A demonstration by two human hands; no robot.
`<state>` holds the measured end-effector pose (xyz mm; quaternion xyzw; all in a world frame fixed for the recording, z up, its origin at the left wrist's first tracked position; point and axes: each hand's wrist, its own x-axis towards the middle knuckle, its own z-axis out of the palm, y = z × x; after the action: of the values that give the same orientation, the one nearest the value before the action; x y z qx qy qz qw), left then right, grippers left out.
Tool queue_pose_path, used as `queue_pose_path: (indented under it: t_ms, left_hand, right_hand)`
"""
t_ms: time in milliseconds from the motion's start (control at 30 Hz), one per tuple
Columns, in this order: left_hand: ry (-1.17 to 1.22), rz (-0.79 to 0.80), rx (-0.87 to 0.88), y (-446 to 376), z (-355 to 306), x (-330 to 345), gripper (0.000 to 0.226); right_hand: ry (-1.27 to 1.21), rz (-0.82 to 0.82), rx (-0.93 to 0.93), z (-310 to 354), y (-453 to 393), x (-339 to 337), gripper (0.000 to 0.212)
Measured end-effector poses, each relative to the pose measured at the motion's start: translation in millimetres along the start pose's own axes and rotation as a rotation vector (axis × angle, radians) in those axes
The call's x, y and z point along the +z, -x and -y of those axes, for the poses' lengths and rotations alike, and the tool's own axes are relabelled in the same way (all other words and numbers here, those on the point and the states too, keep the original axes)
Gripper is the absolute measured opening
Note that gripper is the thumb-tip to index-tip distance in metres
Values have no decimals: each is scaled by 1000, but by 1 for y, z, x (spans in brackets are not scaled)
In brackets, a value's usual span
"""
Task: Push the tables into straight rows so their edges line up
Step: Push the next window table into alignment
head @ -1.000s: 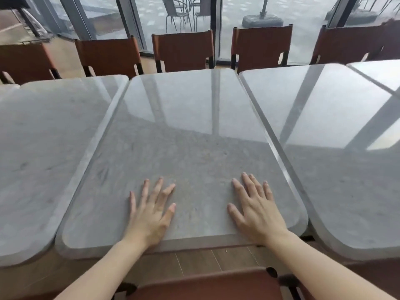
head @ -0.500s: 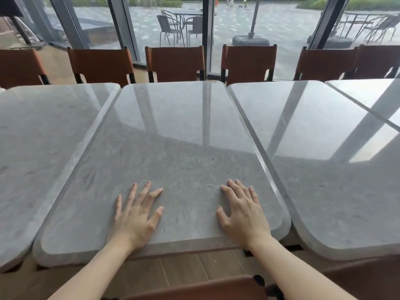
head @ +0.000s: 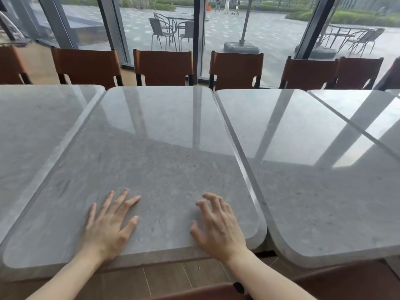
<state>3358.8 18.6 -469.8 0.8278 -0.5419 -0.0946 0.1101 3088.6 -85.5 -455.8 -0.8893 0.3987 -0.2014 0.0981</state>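
Middle counter [head: 151,148]: grey stone top, between two like it, sides touching or nearly touching both.
Left hand [head: 108,230]: flat on the middle counter near its front edge, fingers straight and spread.
Right hand [head: 218,230]: near the front right corner, fingers loosely bent, gripping nothing.
Left counter [head: 32,126]: just beside.
Right counter [head: 313,169]: front edge sits nearer the person.
Chairs [head: 162,66]: brown, along the far side.

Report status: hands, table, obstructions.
Left hand flat on middle table. Right hand fingers curled, tips touching top. Right table near edge sits closer. Nothing blocking.
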Motion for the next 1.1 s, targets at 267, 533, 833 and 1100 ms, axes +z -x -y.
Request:
queue_pose_path:
  t_ms: [267,533,833,1100]
  left_hand:
    - [-31,6,-10,2,-1,-1,80]
    - [94,-100,10,11,-7,-4,80]
    - [-18,-67,159,45,-5,-2,81]
    - [-382,96,332,52,7,0,130]
  right_hand:
    - [-37,-19,-49,-1,0,-1,33]
    - [97,265,-150,-9,13,-2,91]
    - [292,339,-176,-2,26,-4,129]
    - [369,355,-81,17,27,-2,116]
